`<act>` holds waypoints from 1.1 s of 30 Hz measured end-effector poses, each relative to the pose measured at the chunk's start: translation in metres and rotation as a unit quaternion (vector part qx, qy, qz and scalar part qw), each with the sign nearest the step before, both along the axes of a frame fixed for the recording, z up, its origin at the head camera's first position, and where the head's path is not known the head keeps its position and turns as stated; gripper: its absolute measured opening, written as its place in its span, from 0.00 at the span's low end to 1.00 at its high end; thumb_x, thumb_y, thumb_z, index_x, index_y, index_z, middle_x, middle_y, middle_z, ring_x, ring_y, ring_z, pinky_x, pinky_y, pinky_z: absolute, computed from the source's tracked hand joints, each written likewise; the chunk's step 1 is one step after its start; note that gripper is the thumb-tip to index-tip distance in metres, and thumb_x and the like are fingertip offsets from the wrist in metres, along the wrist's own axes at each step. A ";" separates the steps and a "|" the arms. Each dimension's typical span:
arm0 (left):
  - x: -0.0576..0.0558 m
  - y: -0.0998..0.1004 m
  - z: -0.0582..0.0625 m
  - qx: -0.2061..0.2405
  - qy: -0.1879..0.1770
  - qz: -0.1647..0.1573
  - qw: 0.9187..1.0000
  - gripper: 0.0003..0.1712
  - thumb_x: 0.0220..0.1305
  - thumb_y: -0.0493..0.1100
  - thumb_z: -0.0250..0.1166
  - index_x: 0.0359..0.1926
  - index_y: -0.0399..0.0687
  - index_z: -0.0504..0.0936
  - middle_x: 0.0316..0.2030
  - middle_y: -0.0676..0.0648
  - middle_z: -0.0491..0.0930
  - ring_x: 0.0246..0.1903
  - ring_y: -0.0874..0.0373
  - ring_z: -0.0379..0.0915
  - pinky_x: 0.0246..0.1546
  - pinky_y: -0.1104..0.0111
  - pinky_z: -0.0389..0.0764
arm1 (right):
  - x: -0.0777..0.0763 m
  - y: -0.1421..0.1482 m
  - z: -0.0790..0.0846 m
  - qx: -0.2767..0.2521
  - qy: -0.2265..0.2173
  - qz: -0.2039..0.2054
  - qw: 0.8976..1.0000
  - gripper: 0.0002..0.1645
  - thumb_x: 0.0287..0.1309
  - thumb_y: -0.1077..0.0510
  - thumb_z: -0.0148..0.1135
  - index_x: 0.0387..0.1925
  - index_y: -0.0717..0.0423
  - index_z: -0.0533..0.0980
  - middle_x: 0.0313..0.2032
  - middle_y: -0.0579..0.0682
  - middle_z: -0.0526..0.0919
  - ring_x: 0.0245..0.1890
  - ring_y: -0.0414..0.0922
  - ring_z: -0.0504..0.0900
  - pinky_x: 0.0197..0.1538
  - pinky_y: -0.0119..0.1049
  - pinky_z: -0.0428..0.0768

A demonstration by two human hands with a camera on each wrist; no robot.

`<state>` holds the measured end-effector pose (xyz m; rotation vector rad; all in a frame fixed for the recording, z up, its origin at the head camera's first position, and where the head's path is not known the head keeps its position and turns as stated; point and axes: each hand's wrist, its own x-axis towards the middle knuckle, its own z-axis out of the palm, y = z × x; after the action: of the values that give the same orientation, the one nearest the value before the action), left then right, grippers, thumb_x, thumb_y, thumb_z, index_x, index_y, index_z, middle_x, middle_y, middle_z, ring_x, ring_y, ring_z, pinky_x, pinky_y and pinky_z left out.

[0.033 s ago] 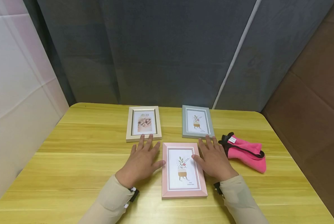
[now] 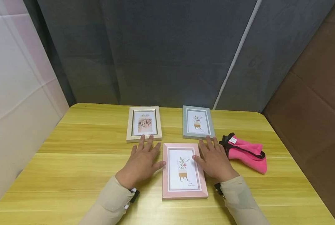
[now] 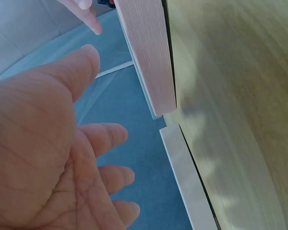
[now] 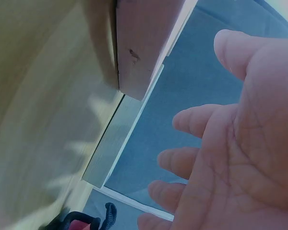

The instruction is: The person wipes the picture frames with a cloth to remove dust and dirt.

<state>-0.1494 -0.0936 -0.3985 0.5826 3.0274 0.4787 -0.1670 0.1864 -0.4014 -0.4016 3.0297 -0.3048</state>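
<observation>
A pink picture frame with a plant print lies face up near the table's front middle. My left hand is spread palm down at its left, fingertips overlapping the lower edge of a cream picture frame in the head view. On the other side, my right hand has its fingers spread, the thumb over the pink frame's right border. Its fingertips reach the lower edge of a grey-blue picture frame. Both wrist views show the palms raised above the table, with nothing held.
A bright pink cloth item with black trim and a white tag lies right of my right hand. The wood-grain table ends at a dark grey cloth wall. Pale and brown panels flank the left and right sides.
</observation>
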 end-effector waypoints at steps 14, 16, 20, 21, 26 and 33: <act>0.002 -0.002 0.004 0.015 -0.050 -0.011 0.999 0.41 0.68 0.62 0.60 0.70 0.40 0.68 0.73 0.31 0.52 0.72 0.29 0.41 0.66 0.37 0.53 | -0.005 0.012 0.006 -0.022 0.014 0.011 1.000 0.45 0.67 0.41 0.57 0.75 0.61 0.56 0.75 0.68 0.46 0.74 0.68 0.41 0.70 0.67 0.47; 0.003 -0.001 0.007 0.011 -0.071 -0.023 0.997 0.39 0.67 0.62 0.62 0.67 0.38 0.72 0.71 0.30 0.59 0.70 0.28 0.48 0.65 0.37 0.56 | -0.007 0.022 0.010 -0.033 0.020 0.010 0.999 0.47 0.66 0.42 0.60 0.75 0.61 0.55 0.75 0.69 0.46 0.74 0.69 0.41 0.70 0.67 0.47; 0.010 0.001 0.012 -0.002 -0.140 -0.044 0.989 0.41 0.60 0.64 0.67 0.62 0.38 0.77 0.68 0.32 0.65 0.69 0.29 0.52 0.64 0.35 0.55 | -0.011 0.054 0.019 -0.051 0.020 -0.012 0.998 0.50 0.61 0.45 0.66 0.74 0.64 0.56 0.73 0.73 0.46 0.72 0.72 0.41 0.68 0.70 0.47; 0.012 0.002 0.013 -0.004 -0.160 -0.047 0.986 0.42 0.57 0.64 0.69 0.63 0.38 0.77 0.68 0.32 0.64 0.69 0.29 0.51 0.64 0.33 0.54 | -0.011 0.062 0.021 -0.055 0.009 -0.024 0.998 0.50 0.60 0.45 0.67 0.74 0.63 0.56 0.73 0.73 0.46 0.72 0.73 0.41 0.67 0.71 0.46; 0.019 0.003 0.015 -0.006 -0.215 -0.047 0.976 0.51 0.50 0.65 0.75 0.67 0.38 0.73 0.72 0.31 0.56 0.71 0.28 0.45 0.63 0.33 0.56 | -0.008 0.100 0.024 -0.051 -0.046 -0.057 0.996 0.51 0.55 0.46 0.70 0.73 0.65 0.59 0.70 0.78 0.50 0.68 0.79 0.44 0.60 0.78 0.51; 0.020 0.005 0.012 -0.011 -0.215 -0.060 0.975 0.55 0.47 0.63 0.76 0.67 0.34 0.70 0.73 0.29 0.52 0.71 0.26 0.42 0.64 0.37 0.59 | -0.014 0.125 0.010 -0.064 -0.068 -0.084 0.992 0.54 0.55 0.48 0.69 0.72 0.71 0.55 0.68 0.82 0.48 0.66 0.82 0.44 0.59 0.79 0.53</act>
<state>-0.1293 -0.0889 -0.3861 0.5689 2.5682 0.4919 -0.1807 0.3114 -0.3910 -0.1247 2.9226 -0.5168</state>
